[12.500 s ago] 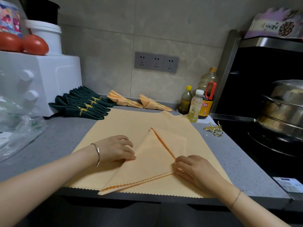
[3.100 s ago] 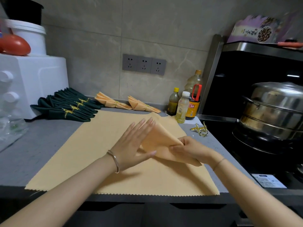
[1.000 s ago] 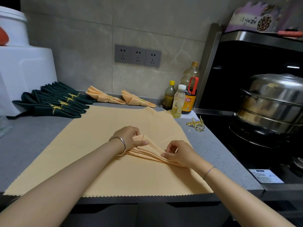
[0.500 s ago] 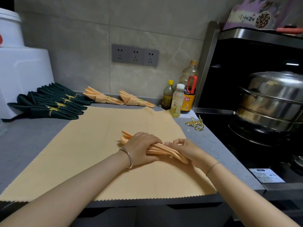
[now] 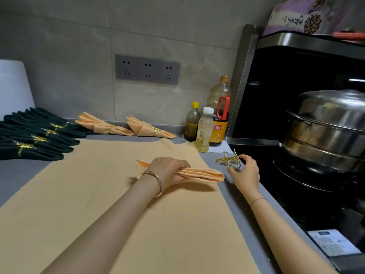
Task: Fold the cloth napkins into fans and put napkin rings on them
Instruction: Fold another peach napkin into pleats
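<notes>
Now, pleated peach cloth napkin (image 5: 199,174): soft, light and springy; the pleats are judged likely to spread if let go, so it is best taken across the middle with all layers pinched together.
Gold metal napkin rings (image 5: 229,160): small, stiff and light, judged slippery; best taken by the band, not by the spiky ornament.
Left hand (image 5: 167,171): closed round the napkin's middle; the bundle is held just over the large peach cloth sheet (image 5: 98,204), its narrow end pointed rightward.
Right hand (image 5: 245,172): fingers and thumb are curled round the rings, which appear to rest on the grey stone countertop (image 5: 233,194).
Gap: the napkin's free end lies near the right hand, not touching; the rings are just beyond it.
</notes>
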The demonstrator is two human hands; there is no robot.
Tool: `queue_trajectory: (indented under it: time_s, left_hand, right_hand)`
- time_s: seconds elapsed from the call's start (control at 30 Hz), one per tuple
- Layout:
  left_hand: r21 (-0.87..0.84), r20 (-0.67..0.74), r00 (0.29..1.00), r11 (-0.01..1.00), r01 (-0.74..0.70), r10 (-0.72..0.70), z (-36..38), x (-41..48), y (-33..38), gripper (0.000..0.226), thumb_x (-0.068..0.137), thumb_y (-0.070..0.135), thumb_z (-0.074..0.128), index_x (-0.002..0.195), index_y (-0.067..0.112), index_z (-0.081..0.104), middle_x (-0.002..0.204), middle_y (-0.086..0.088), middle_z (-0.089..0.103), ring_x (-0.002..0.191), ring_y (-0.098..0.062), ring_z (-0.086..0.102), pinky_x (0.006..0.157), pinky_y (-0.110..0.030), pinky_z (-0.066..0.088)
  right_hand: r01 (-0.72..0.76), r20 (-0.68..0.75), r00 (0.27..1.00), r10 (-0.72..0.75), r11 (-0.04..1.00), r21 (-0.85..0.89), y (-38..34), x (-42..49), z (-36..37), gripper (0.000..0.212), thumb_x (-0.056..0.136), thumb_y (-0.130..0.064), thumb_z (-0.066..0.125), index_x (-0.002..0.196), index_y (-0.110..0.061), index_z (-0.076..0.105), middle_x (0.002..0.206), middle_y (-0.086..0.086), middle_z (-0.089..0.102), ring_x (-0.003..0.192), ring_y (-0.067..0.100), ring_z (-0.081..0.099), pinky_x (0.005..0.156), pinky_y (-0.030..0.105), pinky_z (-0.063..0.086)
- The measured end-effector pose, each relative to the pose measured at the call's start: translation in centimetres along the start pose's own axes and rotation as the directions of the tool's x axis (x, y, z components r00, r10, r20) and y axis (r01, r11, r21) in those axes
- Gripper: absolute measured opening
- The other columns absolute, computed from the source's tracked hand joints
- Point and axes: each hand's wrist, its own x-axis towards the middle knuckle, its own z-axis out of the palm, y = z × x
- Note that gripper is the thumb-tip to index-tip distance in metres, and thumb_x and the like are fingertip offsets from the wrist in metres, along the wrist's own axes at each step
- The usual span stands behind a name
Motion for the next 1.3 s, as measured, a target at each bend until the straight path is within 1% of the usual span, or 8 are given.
queue_trajectory:
  time_s: [0.13,0.4,0.5,0.57,0.73,0.9,1.1,1.3]
  left_hand:
    - [0.015,-0.04,0.999,1.0,0.021,-0.02,0.8,0.7,-0.1,0.034,0.093,0.05,0.049,0.125,0.04,0.053,0.119,0.01,0.063,0.11,-0.015,0.056,0.083,-0.027,0.042]
    - [0.033,-0.037,0.998,0.998,0.047,-0.046,0.7,0.5,0.2,0.035,0.093,0.053,0.048,0.126,0.042,0.051,0.12,0.012,0.062,0.111,-0.014,0.056,0.077,-0.024,0.038]
    - [0.017,-0.043,0.997,0.998,0.067,-0.066,0.5,0.1,0.1,0.035,0.093,0.054,0.047,0.126,0.044,0.051,0.121,0.013,0.062,0.112,-0.013,0.055,0.08,-0.025,0.04]
    - [0.018,-0.048,0.995,0.996,0.089,-0.088,0.2,-0.2,-0.2,0.036,0.093,0.054,0.046,0.127,0.044,0.05,0.122,0.013,0.062,0.114,-0.013,0.055,0.082,-0.025,0.04]
    - [0.019,-0.041,0.99,0.99,0.138,-0.138,-0.4,-0.7,-1.2,0.037,0.094,0.052,0.045,0.13,0.044,0.049,0.125,0.013,0.06,0.116,-0.014,0.053,0.083,-0.024,0.039]
    - [0.038,-0.014,0.995,0.995,0.098,-0.097,-0.4,-0.6,-0.7,0.033,0.094,0.052,0.047,0.126,0.045,0.053,0.122,0.013,0.062,0.115,-0.014,0.054,0.081,-0.025,0.039]
    - [0.093,0.014,0.997,0.993,0.068,-0.07,-0.6,-0.5,-0.4,0.032,0.096,0.05,0.044,0.125,0.046,0.054,0.12,0.01,0.063,0.113,-0.016,0.055,0.079,-0.025,0.039]
    - [0.126,0.02,0.999,0.991,0.041,-0.044,-0.2,-0.3,0.8,0.036,0.094,0.052,0.045,0.129,0.044,0.051,0.12,0.008,0.063,0.114,-0.017,0.055,0.084,-0.027,0.039]
  right_hand:
    - [-0.031,0.092,0.995,0.039,0.996,-0.083,2.4,2.3,1.0,0.075,0.077,-0.031,0.077,0.139,-0.01,0.041,0.138,0.01,0.049,0.129,0.029,0.042,0.106,0.041,0.03]
    - [0.0,0.082,0.996,0.015,0.984,-0.179,2.9,2.6,1.4,0.049,0.078,-0.04,0.074,0.119,-0.017,0.062,0.115,0.007,0.061,0.109,0.027,0.054,0.093,0.038,0.038]
    - [-0.003,0.118,0.993,0.017,0.993,-0.119,2.3,2.1,0.9,0.054,0.075,-0.035,0.078,0.121,-0.013,0.059,0.117,0.006,0.06,0.109,0.024,0.055,0.092,0.037,0.044]
    - [0.051,0.175,0.983,-0.047,0.999,-0.018,1.4,1.6,0.3,0.045,0.074,-0.026,0.08,0.112,-0.016,0.058,0.11,0.0,0.06,0.106,0.019,0.055,0.083,0.028,0.043]
    - [0.389,0.406,0.837,-0.367,0.921,0.029,-1.5,-0.7,-1.1,0.041,0.073,-0.029,0.079,0.106,-0.027,0.054,0.105,-0.018,0.05,0.102,0.0,0.044,0.09,0.02,0.039]
    - [0.486,0.453,0.75,-0.483,0.866,0.119,-3.2,-2.1,-0.9,0.042,0.076,-0.03,0.077,0.108,-0.035,0.05,0.099,-0.031,0.048,0.099,-0.008,0.047,0.094,0.019,0.042]
    - [0.609,0.425,0.691,-0.585,0.788,0.094,-3.5,-2.4,-1.3,0.043,0.074,-0.034,0.078,0.11,-0.031,0.056,0.104,-0.022,0.057,0.099,0.0,0.052,0.092,0.024,0.043]
    - [0.752,0.362,0.563,-0.743,0.642,0.147,-4.9,-4.4,0.0,0.044,0.072,-0.039,0.078,0.111,-0.026,0.061,0.1,-0.013,0.064,0.094,0.002,0.044,0.084,0.009,0.029]
